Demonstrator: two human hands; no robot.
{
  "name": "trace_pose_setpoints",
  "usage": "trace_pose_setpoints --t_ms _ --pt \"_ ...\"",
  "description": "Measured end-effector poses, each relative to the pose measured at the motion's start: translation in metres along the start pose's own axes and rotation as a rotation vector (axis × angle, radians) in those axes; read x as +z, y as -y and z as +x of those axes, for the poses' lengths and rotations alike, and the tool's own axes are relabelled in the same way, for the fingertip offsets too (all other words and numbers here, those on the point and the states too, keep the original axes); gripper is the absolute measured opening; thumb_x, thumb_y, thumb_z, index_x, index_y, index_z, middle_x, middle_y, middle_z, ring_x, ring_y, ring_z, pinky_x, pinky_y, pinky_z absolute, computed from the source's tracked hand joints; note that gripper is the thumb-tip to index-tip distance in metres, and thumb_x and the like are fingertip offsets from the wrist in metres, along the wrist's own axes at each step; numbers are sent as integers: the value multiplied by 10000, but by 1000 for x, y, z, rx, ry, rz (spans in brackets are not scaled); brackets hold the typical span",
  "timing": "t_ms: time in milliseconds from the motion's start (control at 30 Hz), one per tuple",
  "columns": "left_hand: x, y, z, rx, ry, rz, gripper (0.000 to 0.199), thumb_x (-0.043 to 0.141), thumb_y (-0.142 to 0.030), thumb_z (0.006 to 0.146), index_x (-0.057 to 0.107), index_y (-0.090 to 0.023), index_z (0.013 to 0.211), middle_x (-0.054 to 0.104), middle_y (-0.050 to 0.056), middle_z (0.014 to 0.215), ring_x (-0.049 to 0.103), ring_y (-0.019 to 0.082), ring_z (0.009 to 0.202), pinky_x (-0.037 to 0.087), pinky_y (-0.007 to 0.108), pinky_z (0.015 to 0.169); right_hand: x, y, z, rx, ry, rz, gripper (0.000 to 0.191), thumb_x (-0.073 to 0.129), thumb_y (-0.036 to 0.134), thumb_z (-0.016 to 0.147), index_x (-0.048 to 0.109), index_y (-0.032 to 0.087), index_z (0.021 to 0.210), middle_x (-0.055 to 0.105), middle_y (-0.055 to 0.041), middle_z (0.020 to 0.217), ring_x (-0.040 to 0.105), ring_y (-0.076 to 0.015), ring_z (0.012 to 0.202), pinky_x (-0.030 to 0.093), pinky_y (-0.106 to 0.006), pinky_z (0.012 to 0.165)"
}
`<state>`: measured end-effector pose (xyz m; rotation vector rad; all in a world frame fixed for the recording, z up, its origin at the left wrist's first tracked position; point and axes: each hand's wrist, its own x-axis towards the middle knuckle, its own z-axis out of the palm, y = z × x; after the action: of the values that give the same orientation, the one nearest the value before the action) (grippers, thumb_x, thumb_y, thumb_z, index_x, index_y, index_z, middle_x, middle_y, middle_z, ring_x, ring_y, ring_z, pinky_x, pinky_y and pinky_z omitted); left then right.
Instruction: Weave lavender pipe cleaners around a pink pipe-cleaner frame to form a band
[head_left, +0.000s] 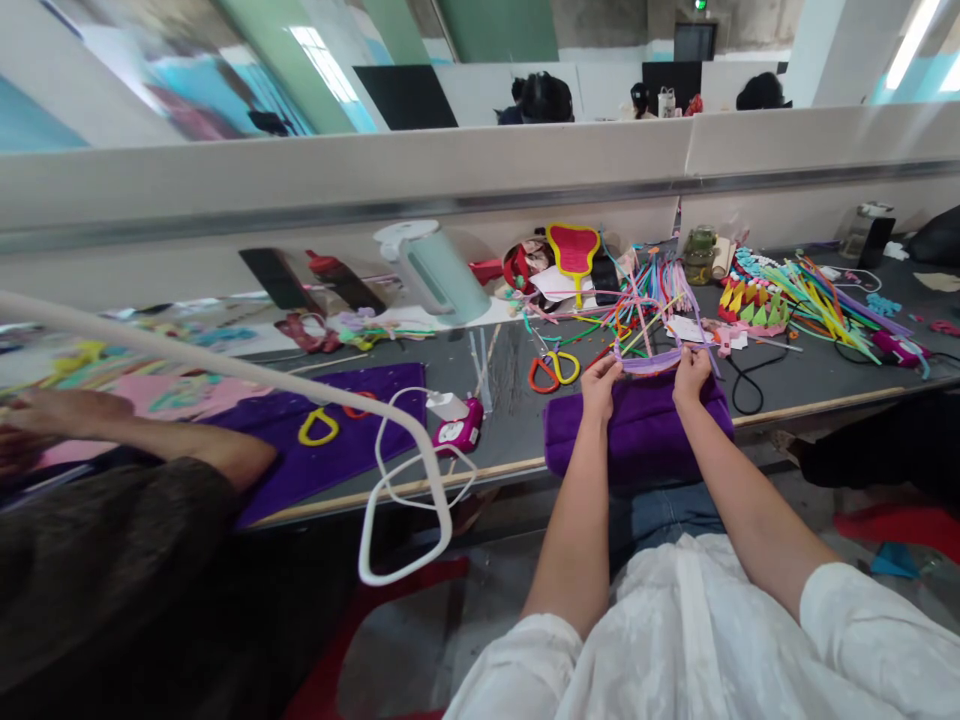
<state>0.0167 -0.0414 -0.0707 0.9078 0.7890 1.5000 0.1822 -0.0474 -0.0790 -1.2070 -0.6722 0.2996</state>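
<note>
Between my two hands stretches a light purple strip (646, 365), fuzzy-looking, with thin purple and pink stems rising from it. My left hand (602, 385) pinches its left end, and my right hand (691, 375) grips the right end. Both hands are above a dark purple cloth (645, 425) at the table's front edge. Left of my left hand lie scissors (555, 370) with one red and one yellow handle. A bundle of pink and blue stems (664, 280) is just behind the strip.
To the left, a co-worker's arm (187, 445) rests by another purple cloth (285, 430). A white lamp (405, 415) reaches across the front. Behind are a kettle (435, 270), a red-capped bottle (345, 280), a glass jar (700, 255) and colourful stems (832, 300).
</note>
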Motion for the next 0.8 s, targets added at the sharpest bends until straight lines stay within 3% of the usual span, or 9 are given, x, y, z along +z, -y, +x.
trace_pose_setpoints --t_ms 400,800 --pt "4 -6 -3 -28 -18 -19 253 805 -253 554 684 -134 741 643 10 630 575 98 538 474 242 570 0 -6 1 -34 -4 -85 190 478 343 822 564 174 837 666 -48 749 625 -181 700 478 -299 699" --pt "3 3 3 5 -99 39 153 714 -164 518 644 -147 653 591 -36 548 526 85 470 451 229 534 2 -2 0 17 25 39 166 489 345 801 528 189 839 692 -56 761 672 -189 718 511 -318 714"
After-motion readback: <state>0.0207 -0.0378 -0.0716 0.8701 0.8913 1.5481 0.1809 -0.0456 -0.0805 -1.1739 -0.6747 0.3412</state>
